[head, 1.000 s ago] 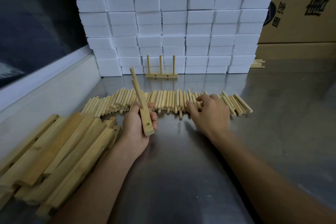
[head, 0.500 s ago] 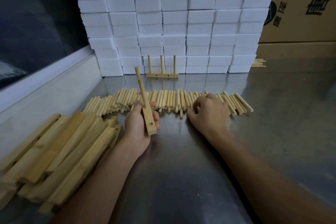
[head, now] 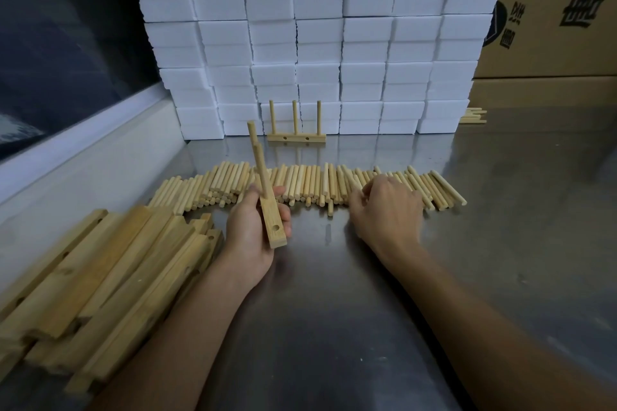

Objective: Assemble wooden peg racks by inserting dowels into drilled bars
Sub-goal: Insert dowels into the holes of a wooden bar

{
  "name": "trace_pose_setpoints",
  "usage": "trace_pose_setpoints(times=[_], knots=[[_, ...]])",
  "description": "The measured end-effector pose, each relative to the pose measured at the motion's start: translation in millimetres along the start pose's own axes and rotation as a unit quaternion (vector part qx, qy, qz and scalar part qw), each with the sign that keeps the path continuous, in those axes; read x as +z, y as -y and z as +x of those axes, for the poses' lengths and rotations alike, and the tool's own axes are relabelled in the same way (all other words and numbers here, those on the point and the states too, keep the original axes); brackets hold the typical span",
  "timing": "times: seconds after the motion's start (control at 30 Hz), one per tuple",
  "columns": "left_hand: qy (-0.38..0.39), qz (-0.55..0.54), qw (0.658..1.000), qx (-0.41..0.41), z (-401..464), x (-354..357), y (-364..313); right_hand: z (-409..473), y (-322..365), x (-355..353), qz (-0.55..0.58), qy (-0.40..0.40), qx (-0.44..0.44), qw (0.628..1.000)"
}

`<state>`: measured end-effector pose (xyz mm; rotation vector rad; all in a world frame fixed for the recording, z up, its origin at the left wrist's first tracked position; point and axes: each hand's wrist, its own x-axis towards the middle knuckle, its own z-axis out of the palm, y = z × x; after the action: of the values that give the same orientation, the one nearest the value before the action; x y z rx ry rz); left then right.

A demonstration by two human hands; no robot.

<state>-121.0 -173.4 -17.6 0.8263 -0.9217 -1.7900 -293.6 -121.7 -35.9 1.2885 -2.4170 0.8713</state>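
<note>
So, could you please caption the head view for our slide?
Left hand holds a part-pegged bar; right hand reaches into loose dowels.

You're looking at two hands: left hand (head: 255, 237), right hand (head: 384, 210). You're holding one drilled bar (head: 272, 222) carrying two dowels. One finished rack (head: 296, 137) is standing at the back with three pegs. Loose dowels (head: 310, 185) are lying in one row, too many to count. Bar pile (head: 100, 284): count unclear. Two cardboard boxes (head: 561, 10) are showing.
</note>
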Motion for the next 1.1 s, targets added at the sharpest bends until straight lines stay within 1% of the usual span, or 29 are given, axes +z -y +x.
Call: trace_pose_setpoints(times=[0.07, 0.13, 0.23, 0.3, 0.4, 0.5, 0.57, 0.63, 0.7, 0.77, 0.93, 1.1], knots=[[0.000, -0.001, 1.000, 0.000, 0.2, -0.1, 0.1, 1.3, -0.8, -0.7, 0.033, -0.006, 0.008, 0.999], [-0.001, -0.001, 1.000, -0.002, 0.2, 0.2, 0.1, 2.5, -2.6, -2.1, 0.099, -0.008, 0.005, 0.995], [-0.002, 0.000, 1.000, -0.001, -0.1, 0.0, 0.2, 2.0, -6.2, -4.3, 0.211, -0.038, -0.025, 0.977], [-0.002, 0.001, 1.000, -0.001, -0.4, -0.1, 0.3, 1.0, -8.7, -6.2, 0.252, -0.060, -0.026, 0.966], [0.000, 0.000, 1.000, 0.002, -0.8, 0.0, 0.4, 1.5, -12.6, -9.4, 0.324, -0.074, 0.030, 0.943], [0.001, 0.005, 1.000, 0.007, -1.1, 0.1, 0.3, 2.0, -14.7, -12.7, 0.419, -0.078, 0.084, 0.901], [0.000, 0.008, 1.000, 0.008, -1.7, 0.5, 0.1, 2.0, -15.1, -13.8, 0.457, -0.083, 0.111, 0.879], [-0.002, 0.010, 1.000, 0.008, -2.1, 0.8, -0.2, 2.5, -15.1, -13.0, 0.467, -0.084, 0.126, 0.871], [-0.001, 0.010, 1.000, 0.009, -2.1, 0.9, -0.3, 2.9, -15.1, -11.8, 0.464, -0.081, 0.132, 0.872], [0.000, 0.010, 1.000, 0.008, -2.1, 0.8, 0.0, 2.5, -14.9, -11.3, 0.465, -0.076, 0.132, 0.872], [0.000, 0.012, 1.000, 0.007, -1.7, 0.3, 0.5, 2.0, -13.6, -12.0, 0.495, -0.073, 0.128, 0.856], [0.001, 0.011, 1.000, 0.005, -1.8, 0.9, 0.2, 2.7, -13.4, -11.2, 0.504, -0.054, 0.118, 0.854]])
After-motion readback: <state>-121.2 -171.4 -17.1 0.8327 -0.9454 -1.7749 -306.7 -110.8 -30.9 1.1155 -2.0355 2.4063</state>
